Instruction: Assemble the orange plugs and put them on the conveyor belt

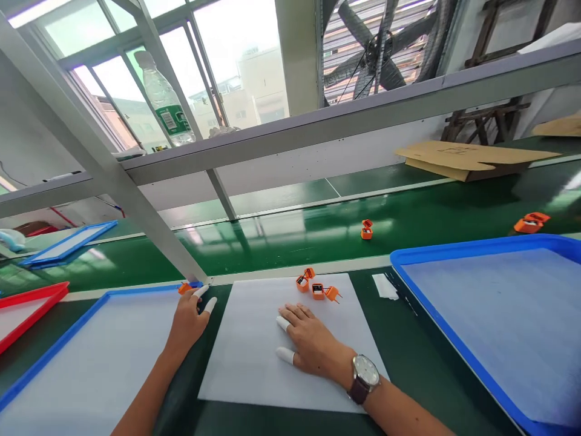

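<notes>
My left hand [187, 321] reaches to the far right corner of a blue-rimmed tray [106, 295]. White finger covers sit on its thumb and forefinger, which are spread apart. Right at its fingertips is a small orange plastic part [184, 288], partly hidden by the fingers; whether it rests on the tray cannot be made out. My right hand [313, 342], also with two white finger covers and a watch [365, 370] at the wrist, lies flat and open on a white sheet [254, 363]. Just beyond it are small orange cases [318, 292] with lids open, one beside a two-pronged piece [333, 294].
Another blue tray [481, 339] stands at right, a red tray [34, 309] at far left. More orange cases [367, 229] sit on the green belt [290, 233] behind. A slanted grey post [149, 224] rises near my left hand. Cardboard [472, 156] lies at the back right.
</notes>
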Demonstrator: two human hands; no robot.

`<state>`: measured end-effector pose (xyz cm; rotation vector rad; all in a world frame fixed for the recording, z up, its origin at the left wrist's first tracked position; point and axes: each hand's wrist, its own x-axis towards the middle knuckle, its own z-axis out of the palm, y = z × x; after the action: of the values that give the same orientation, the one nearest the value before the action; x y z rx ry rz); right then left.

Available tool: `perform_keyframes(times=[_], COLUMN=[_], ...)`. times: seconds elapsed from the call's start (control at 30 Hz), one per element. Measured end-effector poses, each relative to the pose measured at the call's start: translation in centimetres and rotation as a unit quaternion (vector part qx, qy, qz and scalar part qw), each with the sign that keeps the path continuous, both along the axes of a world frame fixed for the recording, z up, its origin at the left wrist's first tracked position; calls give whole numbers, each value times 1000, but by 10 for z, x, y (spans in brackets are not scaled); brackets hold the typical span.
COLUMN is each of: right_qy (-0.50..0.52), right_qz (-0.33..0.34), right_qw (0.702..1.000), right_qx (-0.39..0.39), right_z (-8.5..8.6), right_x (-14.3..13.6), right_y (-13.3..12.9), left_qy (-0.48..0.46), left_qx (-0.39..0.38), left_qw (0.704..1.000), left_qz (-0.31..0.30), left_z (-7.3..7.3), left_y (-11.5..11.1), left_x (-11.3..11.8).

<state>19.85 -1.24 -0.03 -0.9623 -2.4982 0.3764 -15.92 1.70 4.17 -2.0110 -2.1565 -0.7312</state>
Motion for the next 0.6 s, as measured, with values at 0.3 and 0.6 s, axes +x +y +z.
perform_keyframes(times=[0.3, 0.6], right_qy=[-13, -4], right_qz=[-1, -16], right_qw=[997, 994], right_qx=[72, 108], right_z=[-1, -6], right_x=[2, 2], right_y=[4, 8], left_qy=[-106, -129], left_qx=[-95, -232], left_qw=[922, 877], left_qz=[-360, -400], left_z=[1, 12], left_y=[66, 94], left_x=[181, 227])
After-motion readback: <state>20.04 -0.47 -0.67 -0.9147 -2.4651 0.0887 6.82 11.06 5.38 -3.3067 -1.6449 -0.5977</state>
